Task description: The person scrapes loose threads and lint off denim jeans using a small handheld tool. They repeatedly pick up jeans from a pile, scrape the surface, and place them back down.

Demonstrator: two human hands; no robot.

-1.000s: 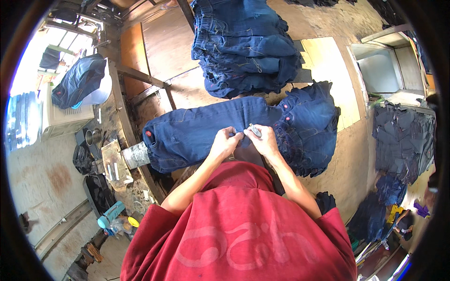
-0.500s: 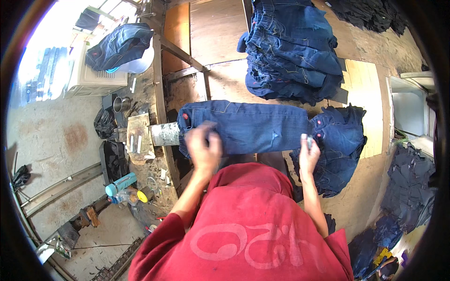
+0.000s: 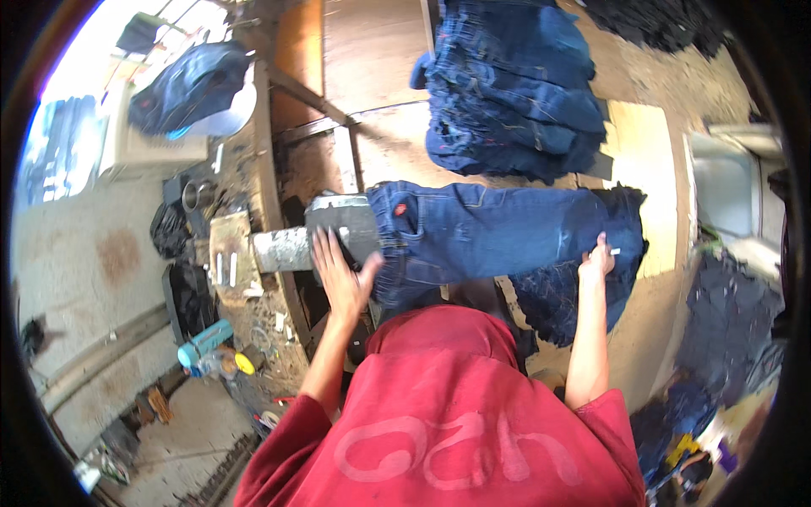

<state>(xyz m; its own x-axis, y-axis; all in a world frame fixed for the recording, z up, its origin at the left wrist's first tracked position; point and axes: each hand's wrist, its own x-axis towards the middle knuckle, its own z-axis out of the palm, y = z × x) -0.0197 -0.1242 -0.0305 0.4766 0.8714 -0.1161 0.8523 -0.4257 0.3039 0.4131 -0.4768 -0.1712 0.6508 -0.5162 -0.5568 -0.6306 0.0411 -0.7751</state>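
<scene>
A pair of blue jeans (image 3: 498, 224) lies sideways around a dark padded form (image 3: 359, 224), which sticks out past the waistband. My left hand (image 3: 342, 275) rests flat on the bare end of that form beside the waistband, its fingers spread and holding nothing. Over the leg end, my right hand (image 3: 596, 260) is closed around a small white stick (image 3: 615, 251). Whether those fingers also grip the denim cannot be made out. Just beyond and below the leg, more dark jeans (image 3: 557, 304) are bunched up.
A tall pile of jeans (image 3: 515, 93) stands at the far side. To the left, a worn bench carries a wooden block (image 3: 230, 253) with white sticks, a metal cup (image 3: 198, 194) and a turquoise bottle (image 3: 204, 342). Dark cloth (image 3: 726, 313) lies at right.
The jeans' waistband has shifted right along the form, baring its padded end. My left hand has moved left onto that end; my right hand has gone right.
</scene>
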